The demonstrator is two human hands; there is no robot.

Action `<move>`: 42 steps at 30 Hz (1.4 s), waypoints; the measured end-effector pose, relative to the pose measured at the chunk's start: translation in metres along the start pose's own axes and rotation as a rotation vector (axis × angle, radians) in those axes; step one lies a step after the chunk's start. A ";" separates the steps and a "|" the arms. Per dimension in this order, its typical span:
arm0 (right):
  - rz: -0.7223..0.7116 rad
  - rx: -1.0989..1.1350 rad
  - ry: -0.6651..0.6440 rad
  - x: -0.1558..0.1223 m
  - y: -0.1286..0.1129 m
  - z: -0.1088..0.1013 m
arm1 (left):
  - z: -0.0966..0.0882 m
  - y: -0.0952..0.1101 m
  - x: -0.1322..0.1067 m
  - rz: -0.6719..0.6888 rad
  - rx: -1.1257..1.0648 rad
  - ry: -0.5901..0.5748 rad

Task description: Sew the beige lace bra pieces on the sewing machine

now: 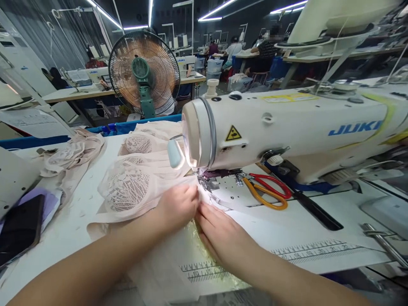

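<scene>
A pale beige bra with lace cups lies on the white table, its fabric running up to the needle area of the JUKI sewing machine. My left hand is closed on the bra's edge just in front of the presser foot. Right beside it, my right hand has its fingers pressed together at the same edge, the fingertips touching the left hand. What lies under the right fingers is mostly hidden. Sheer fabric hangs toward me below the left forearm.
Scissors with red and orange handles and a black-handled tool lie right of the needle. A phone is at the left edge, near more beige garments. A fan stands behind the table. People sit farther back.
</scene>
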State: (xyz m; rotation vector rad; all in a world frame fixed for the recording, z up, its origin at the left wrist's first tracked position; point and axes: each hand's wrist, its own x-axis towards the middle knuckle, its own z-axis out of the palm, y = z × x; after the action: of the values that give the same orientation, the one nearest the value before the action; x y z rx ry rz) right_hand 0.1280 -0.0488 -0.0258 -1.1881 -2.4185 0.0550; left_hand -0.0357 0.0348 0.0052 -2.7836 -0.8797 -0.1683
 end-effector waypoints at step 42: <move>-0.078 0.059 -0.002 -0.036 0.023 -0.022 | -0.001 -0.034 -0.016 0.175 -0.082 -0.048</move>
State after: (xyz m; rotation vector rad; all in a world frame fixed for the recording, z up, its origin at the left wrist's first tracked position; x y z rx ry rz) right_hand 0.1730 -0.0653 -0.0240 -1.0672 -2.4449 0.1032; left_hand -0.0688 0.0530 0.0096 -2.9342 -0.6490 -0.1115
